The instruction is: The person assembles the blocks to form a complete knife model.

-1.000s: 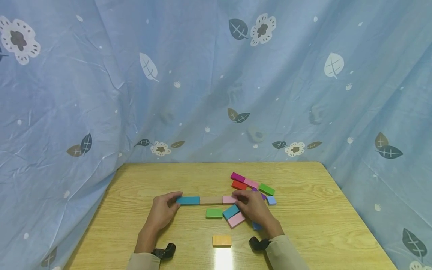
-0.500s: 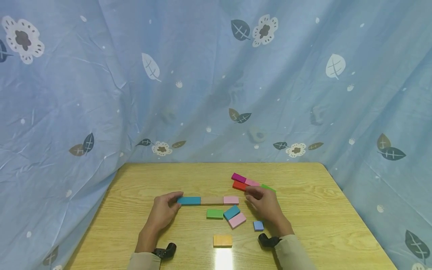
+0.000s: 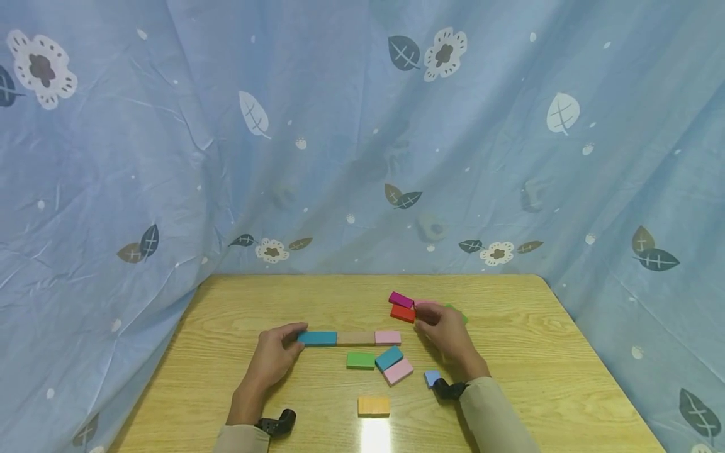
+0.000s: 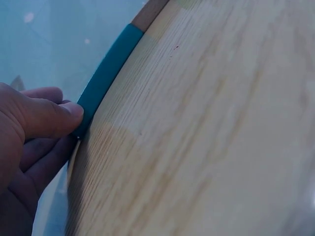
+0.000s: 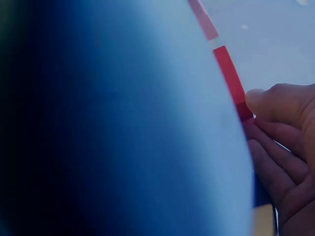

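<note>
In the head view my left hand pinches the left end of a blue wooden block, thumb in front and index finger behind. A tan block and a pink block continue that straight row to the right. My right hand is at the right end of a red block. The right wrist view shows its thumb pressed to the red block's end, with the fingers bent behind. A magenta block lies just beyond the red one. Another pink block and a green block are partly hidden by this hand.
Nearer than the row lie a green block, a teal block touching a pink one, and an orange block. A small light blue block sits beside the right wrist camera. A patterned blue curtain hangs behind the table.
My right hand has left the row's pink end block and moved right and away to the red block. The small light blue block is uncovered beside the wrist. My left hand stays put.
</note>
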Motion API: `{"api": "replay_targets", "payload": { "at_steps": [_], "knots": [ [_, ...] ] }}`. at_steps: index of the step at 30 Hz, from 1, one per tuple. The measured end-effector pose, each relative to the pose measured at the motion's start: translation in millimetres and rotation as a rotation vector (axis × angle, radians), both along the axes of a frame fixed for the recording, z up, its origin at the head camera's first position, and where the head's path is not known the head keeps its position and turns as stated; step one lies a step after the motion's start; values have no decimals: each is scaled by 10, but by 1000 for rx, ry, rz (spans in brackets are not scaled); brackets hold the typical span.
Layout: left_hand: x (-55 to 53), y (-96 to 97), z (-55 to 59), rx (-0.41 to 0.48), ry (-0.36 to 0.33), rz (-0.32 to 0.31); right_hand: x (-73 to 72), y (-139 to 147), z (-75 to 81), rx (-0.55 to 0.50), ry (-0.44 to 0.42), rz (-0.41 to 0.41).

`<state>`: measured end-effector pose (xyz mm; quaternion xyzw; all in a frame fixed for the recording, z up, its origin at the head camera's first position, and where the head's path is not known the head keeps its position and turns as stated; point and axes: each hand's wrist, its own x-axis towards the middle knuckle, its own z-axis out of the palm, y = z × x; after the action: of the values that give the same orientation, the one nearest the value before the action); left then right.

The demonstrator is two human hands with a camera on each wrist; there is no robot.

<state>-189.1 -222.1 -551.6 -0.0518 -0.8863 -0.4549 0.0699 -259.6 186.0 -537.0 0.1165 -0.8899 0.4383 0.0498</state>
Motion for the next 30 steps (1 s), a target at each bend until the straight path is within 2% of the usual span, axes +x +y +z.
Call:
{"api": "replay_targets", "payload": {
  "at_steps": [7, 12, 18, 21, 25, 30],
  "knots": [
    [2, 0, -29, -1, 4, -4, -95, -43, -28, 5, 27, 26],
    [6, 2, -26, 4, 5, -1, -108, -50, -26, 6, 31, 32],
    [7, 6, -18, 11, 2, 0, -16, 11, -8, -48, 11, 33],
    [7, 10, -14, 14, 3, 0, 57, 64, -9, -62, 28, 43],
    [9, 11, -8, 25, 2, -1, 150, 155, -9, -34, 40, 46],
    [6, 4, 0, 26, -3, -1, 237, 273, -23, 24, -2, 63]
  ]
}}
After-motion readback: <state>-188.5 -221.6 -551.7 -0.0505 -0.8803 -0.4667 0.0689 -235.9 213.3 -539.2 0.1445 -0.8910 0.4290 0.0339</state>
